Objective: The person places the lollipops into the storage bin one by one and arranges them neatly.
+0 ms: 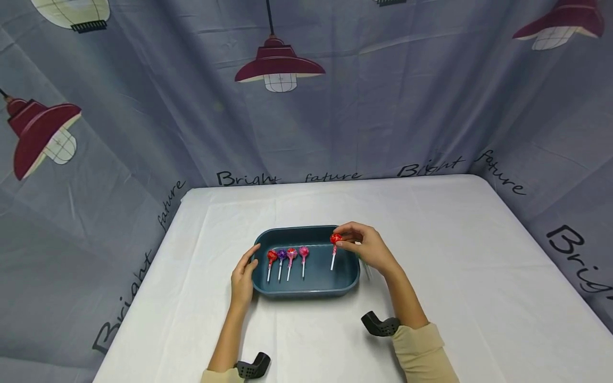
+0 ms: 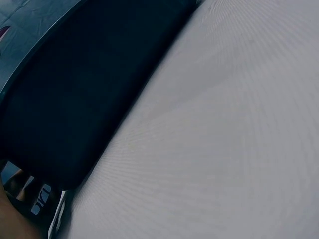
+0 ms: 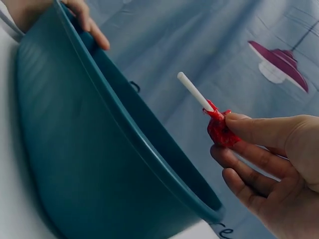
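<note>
A dark teal tray (image 1: pixel 306 292) sits on the white table. In its left half several lollipops lie in a row: a red one (image 1: pixel 272 256), a purple one (image 1: pixel 282 255), a pinkish-red one (image 1: pixel 291 254) and a pink one (image 1: pixel 304 251). My left hand (image 1: pixel 242 282) holds the tray's left end, its fingers over the rim in the right wrist view. Above the tray's right part my right hand (image 1: pixel 366 246) pinches a red-wrapped lollipop (image 3: pixel 222 130) by its head between thumb and fingers, the white stick free. The left wrist view shows mostly the tray's dark side (image 2: pixel 84 94).
Just right of the tray, a pale stick (image 1: pixel 367 270) with a bit of green shows partly behind my right hand and wrist. White cloth (image 1: pixel 479 276) covers the table. A grey-blue curtain (image 1: pixel 383 106) with printed lamps and lettering hangs around its back and sides.
</note>
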A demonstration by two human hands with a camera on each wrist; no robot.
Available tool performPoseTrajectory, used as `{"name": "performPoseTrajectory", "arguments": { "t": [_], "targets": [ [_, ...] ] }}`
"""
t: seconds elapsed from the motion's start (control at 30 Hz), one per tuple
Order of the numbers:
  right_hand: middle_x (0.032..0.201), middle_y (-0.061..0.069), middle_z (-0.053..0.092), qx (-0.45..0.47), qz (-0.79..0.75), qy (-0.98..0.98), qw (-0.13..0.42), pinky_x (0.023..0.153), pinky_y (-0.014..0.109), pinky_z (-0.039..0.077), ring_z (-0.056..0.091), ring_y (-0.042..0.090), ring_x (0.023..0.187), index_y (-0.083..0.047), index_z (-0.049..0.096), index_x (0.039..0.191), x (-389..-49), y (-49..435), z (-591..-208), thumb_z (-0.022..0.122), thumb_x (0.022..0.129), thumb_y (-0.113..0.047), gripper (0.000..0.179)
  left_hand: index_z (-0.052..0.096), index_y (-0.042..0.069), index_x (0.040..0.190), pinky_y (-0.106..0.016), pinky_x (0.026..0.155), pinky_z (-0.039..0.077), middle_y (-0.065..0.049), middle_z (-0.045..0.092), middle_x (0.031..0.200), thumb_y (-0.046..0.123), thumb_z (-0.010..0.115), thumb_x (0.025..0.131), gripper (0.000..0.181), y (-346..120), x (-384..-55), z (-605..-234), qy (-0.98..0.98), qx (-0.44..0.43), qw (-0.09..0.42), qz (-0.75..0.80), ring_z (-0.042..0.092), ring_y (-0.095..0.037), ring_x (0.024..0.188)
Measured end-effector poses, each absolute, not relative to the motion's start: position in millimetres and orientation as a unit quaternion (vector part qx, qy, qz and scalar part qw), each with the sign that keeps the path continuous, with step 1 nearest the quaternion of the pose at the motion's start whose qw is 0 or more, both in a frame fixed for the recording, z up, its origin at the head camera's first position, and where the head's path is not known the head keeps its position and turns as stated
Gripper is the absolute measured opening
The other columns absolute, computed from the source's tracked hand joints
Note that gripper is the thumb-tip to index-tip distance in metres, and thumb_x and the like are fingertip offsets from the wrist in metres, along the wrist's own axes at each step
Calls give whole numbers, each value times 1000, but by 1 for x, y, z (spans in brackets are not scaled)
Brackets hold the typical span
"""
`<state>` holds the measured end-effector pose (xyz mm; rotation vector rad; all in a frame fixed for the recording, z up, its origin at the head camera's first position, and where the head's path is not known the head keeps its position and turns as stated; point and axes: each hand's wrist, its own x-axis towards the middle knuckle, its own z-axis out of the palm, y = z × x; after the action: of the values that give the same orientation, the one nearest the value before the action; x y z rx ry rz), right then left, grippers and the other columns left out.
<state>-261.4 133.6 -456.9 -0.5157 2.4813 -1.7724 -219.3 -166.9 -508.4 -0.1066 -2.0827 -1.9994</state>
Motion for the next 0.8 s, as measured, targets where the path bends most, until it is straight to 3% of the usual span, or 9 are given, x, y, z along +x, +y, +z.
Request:
{"name": "performPoseTrajectory", "arguments": {
  "t": [0.3, 0.8],
  "targets": [
    [95, 3, 66, -173, -518, 838, 0, 70, 29, 53, 62, 18, 85, -7, 66, 105, -265, 119, -465, 71, 80, -10, 26, 51, -7, 127, -13, 102, 26, -20, 47, 133, -4, 41, 93, 35, -166, -218, -506, -723, -42, 134, -677, 32, -29, 132],
    [92, 1, 67, -168, -454, 875, 2, 76, 35, 52, 62, 17, 84, -8, 67, 99, -272, 91, -471, 69, 81, -7, 18, 51, -6, 128, -15, 103, 26, -17, 47, 134, -3, 41, 94, 35, -166, -217, -506, -727, -36, 125, -674, 32, -26, 132]
  ]
}}
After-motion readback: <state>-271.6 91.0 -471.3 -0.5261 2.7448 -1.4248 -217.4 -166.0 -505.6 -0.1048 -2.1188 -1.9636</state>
